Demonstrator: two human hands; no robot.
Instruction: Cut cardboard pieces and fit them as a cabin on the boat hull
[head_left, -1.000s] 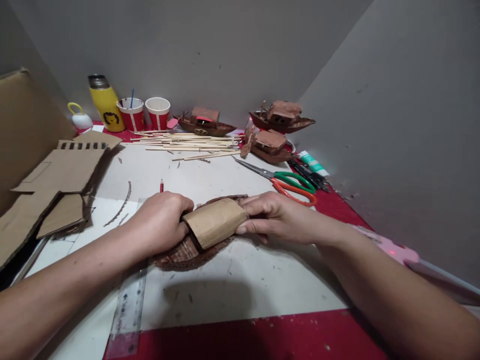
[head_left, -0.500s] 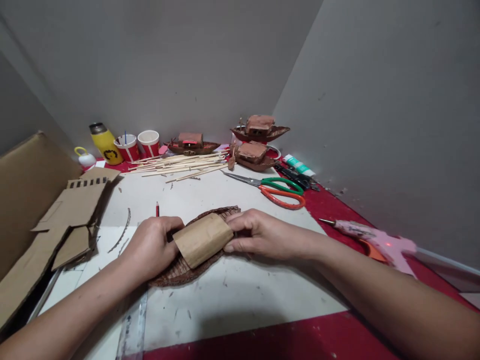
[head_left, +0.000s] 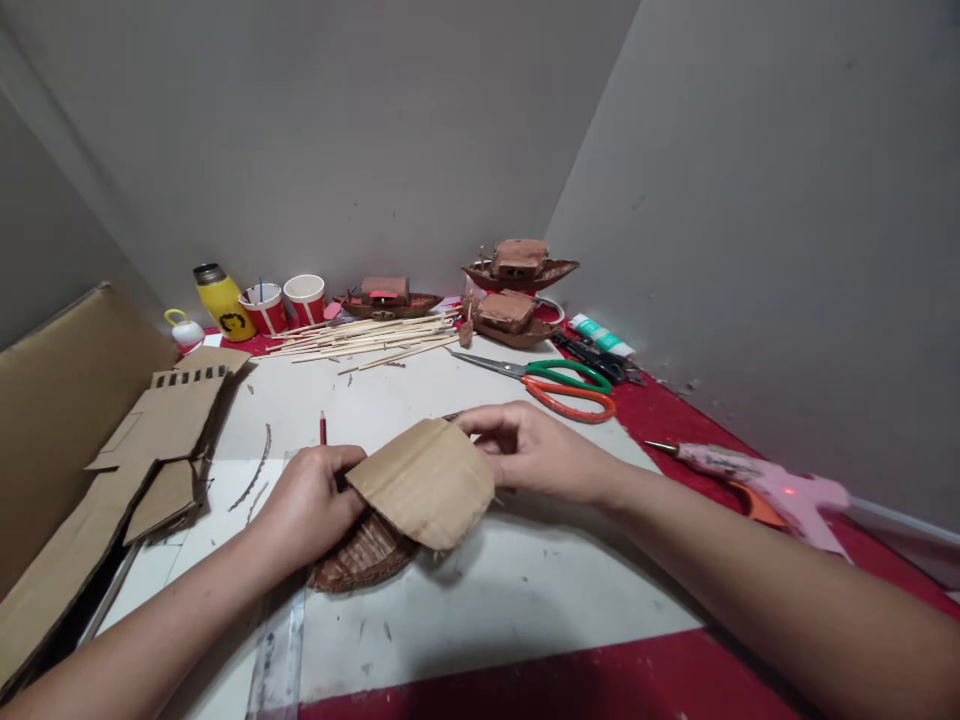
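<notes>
Lifting the cardboard piece off the boat hull, we pinch its edge with our right hand while our left hand grips hull and cardboard's near end.

Two plain grey walls are seen meeting in a corner behind the desk, the right wall marked with a few small scuffs. The desk is covered in red, with a white board laid over most of it and specked with small scraps. A large sheet of brown cardboard is propped at the left edge, and the scene is lit evenly and dimly, with soft shadows cast on the board.
</notes>
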